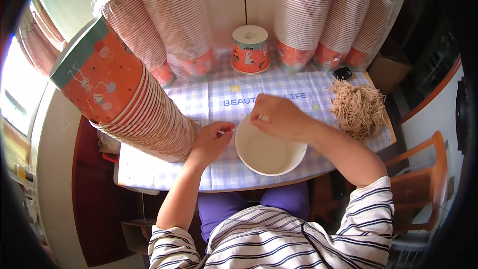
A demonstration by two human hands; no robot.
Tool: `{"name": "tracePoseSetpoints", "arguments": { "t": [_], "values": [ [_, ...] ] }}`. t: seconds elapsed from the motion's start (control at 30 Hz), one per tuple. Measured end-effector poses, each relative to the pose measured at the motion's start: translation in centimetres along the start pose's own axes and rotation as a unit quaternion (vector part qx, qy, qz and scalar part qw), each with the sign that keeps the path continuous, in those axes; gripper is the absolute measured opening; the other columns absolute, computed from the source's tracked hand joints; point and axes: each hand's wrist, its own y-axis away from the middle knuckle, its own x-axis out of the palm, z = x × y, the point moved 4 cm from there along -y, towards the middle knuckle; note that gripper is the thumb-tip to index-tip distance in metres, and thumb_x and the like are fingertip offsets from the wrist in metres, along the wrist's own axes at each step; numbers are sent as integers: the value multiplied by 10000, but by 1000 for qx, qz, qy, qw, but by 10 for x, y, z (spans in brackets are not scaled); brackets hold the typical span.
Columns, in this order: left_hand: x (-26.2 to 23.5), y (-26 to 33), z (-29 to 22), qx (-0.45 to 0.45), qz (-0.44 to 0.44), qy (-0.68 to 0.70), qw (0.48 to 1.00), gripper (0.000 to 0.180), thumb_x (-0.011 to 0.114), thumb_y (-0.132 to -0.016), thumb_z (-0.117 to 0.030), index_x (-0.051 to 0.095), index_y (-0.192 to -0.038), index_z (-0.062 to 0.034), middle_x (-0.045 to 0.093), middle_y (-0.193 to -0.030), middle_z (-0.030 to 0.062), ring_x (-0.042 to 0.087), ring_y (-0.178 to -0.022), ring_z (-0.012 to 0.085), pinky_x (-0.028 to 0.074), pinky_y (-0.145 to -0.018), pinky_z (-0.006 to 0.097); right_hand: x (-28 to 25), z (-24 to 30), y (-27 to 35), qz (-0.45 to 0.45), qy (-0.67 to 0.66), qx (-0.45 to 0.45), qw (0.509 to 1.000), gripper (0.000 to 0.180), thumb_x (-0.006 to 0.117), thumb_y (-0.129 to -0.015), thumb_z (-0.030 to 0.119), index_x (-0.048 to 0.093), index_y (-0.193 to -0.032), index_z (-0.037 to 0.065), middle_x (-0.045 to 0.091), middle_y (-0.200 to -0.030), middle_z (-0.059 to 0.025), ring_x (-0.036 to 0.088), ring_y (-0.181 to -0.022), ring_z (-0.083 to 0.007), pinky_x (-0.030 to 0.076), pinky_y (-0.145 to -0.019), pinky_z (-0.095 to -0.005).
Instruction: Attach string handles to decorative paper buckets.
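A white paper bucket (272, 155) stands upright in front of me, its open mouth facing up. Over its far rim is my right hand (281, 117), closed in a pinch, with a small pale bit showing at the fingertips that is too small to name. Just left of the bucket, my left hand (213, 142) hovers with loosely bent fingers and a gap at the thumb, holding nothing I can see. Beside that hand leans a tall nested stack of orange paper buckets (117, 84) with green bands. Farther back, a single orange bucket (250, 55) rests upside down.
Plastic-wrapped bucket stacks (174, 20) rise at the back left, and more wrapped stacks (303, 15) at the back right. A tangled heap of beige strands (357, 109) lies on the right, near a small black object (342, 73). A checked cloth (209, 104) covers the table; a wooden chair (423, 184) stands right.
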Motion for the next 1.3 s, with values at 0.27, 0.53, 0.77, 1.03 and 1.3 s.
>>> {"name": "tracePoseSetpoints", "arguments": {
  "t": [0.27, 0.53, 0.77, 1.03, 1.3],
  "values": [
    [1, -7, 1, 45, 8, -52, 998, 268, 607, -851, -141, 642, -1083, -10, 658, -910, 83, 588, -715, 133, 485, -660, 276, 35, -15, 2, -20, -26, 89, 995, 122, 631, -788, 163, 670, -828, 54, 595, -894, -106, 600, -839, -299, 485, -750, -385],
    [0, -6, -6, 56, 5, -83, 995, 240, 614, -855, -150, 655, -1055, -23, 637, -952, 94, 583, -729, 144, 488, -678, 285, 43, -14, 0, -26, -20, 111, 993, 148, 599, -789, 185, 690, -822, 73, 595, -878, -131, 601, -860, -310, 479, -763, -417],
    [0, -3, -24, 69, 16, -134, 988, 218, 620, -838, -156, 673, -1014, -38, 608, -941, 91, 565, -717, 173, 475, -683, 295, 48, -14, -2, -33, -31, 115, 992, 139, 607, -786, 182, 702, -809, 85, 602, -873, -126, 605, -847, -311, 481, -754, -415],
    [3, -4, -35, 113, 30, -219, 969, 215, 599, -840, -174, 662, -972, -17, 619, -932, 114, 587, -733, 203, 474, -699, 318, 52, -14, -3, -20, -52, 107, 993, 166, 598, -795, 198, 695, -834, 69, 649, -825, -142, 625, -799, -320, 485, -720, -429],
    [4, 26, 2, -54, 132, 52, 988, 155, 576, -831, -106, 633, -932, -2, 646, -892, 83, 602, -829, 140, 476, -770, 275, 30, 31, 21, 140, -33, 124, 982, 487, 670, -721, 487, 670, -906, 36, 658, -847, -158, 636, -812, -321, 494, -753, -410]
  ]
}}
